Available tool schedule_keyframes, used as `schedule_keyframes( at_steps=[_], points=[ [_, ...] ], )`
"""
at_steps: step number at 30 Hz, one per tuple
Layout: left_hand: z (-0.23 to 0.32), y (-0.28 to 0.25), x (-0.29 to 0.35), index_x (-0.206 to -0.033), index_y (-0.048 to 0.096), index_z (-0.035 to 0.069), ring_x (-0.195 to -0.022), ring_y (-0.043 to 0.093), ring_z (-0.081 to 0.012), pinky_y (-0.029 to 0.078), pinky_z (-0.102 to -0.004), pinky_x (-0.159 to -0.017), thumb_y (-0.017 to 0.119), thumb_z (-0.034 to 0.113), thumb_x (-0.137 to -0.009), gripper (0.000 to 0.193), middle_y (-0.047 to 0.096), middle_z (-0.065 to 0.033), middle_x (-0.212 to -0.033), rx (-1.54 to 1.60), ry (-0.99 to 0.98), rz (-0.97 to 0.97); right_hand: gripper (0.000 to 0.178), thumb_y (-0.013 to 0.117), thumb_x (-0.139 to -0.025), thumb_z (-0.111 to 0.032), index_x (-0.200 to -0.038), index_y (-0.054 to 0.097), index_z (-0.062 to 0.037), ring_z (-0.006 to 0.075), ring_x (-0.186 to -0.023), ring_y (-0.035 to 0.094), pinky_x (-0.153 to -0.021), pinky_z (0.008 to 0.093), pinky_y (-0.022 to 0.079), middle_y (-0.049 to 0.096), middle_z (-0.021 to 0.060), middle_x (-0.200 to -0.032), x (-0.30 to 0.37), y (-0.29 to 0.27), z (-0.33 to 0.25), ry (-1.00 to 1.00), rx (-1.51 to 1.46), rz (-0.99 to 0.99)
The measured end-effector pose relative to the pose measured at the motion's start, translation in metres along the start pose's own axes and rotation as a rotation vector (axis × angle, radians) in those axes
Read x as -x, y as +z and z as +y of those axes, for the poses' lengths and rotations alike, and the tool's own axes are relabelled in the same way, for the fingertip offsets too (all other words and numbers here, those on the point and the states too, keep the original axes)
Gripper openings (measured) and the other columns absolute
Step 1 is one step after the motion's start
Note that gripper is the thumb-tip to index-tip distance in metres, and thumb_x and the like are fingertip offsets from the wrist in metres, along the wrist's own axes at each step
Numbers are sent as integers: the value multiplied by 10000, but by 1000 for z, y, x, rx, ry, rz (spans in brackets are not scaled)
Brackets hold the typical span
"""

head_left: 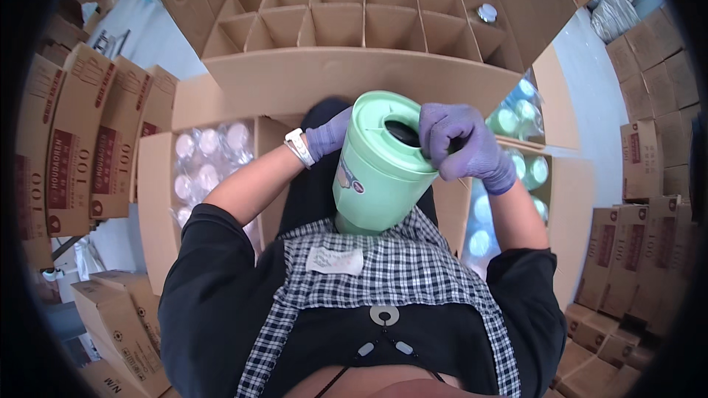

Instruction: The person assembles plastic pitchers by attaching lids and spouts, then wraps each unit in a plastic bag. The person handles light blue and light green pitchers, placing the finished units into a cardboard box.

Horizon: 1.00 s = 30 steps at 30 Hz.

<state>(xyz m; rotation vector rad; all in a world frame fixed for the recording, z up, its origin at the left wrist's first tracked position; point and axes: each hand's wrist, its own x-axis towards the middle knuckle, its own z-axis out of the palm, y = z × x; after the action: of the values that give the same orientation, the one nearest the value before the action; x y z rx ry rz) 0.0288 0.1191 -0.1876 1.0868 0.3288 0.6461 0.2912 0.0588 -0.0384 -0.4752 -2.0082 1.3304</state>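
A pale green plastic bin-like container (387, 195) with a lid sits tilted in front of my apron, a sticker on its side. Its lid (369, 112) has an oval opening with something dark inside. My right hand (464, 144), in a purple glove, has its fingers curled and closed on the right edge of the lid beside that opening. Against the left side of the container lies my left hand (330, 135), also gloved in purple. Its fingers are hidden behind the container, so their grip cannot be made out.
Ahead stands a large divided carton (354, 70); several white-capped bottles (487, 12) fill cells at its right. Open cartons flank me: pink-topped items (209, 138) on the left, green and blue-topped ones (503, 121) on the right. Stacked boxes (70, 147) line both sides.
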Motion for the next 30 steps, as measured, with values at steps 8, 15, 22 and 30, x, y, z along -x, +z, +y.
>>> schedule_keyframes(
  at_steps=[8, 15, 22, 30],
  points=[
    [46, 56, 50, -1430, 560, -1, -1162, 654, -182, 519, -323, -1020, 730, 301, -974, 572, 691, -115, -1278, -669, -67, 174, 1112, 827, -692, -277, -1607, 247, -27, 481, -1523, 257, -1235, 518, 265, 216, 291, -1634, 12, 45, -70, 108, 665, 43],
    [78, 102, 83, -1474, 520, -21, -1137, 657, -168, 513, -322, -1015, 861, 276, -809, 804, 698, -129, -1245, -495, -202, 328, 1126, 688, -885, -653, -1665, 80, -114, 324, -1507, 319, -1235, 438, 285, 324, 196, -1605, 8, 41, 3, 613, -205, 147],
    [67, 79, 106, -1483, 528, -7, -1171, 641, -156, 501, -323, -1041, 868, 289, -801, 818, 691, -111, -1287, -316, -97, 308, 1443, 918, -581, -605, -1641, 78, -101, 337, -1505, 306, -1238, 475, 274, 296, 186, -1582, -9, 49, 5, 544, -25, -7],
    [67, 64, 112, -1471, 544, -3, -1157, 652, -154, 503, -324, -1043, 884, 317, -813, 807, 704, -112, -1261, -266, -37, 224, 1254, 892, -517, -362, -1579, 306, -45, 383, -1459, 360, -1195, 480, 344, 293, 224, -1560, -33, 34, -28, 185, 389, -277]
  ],
)
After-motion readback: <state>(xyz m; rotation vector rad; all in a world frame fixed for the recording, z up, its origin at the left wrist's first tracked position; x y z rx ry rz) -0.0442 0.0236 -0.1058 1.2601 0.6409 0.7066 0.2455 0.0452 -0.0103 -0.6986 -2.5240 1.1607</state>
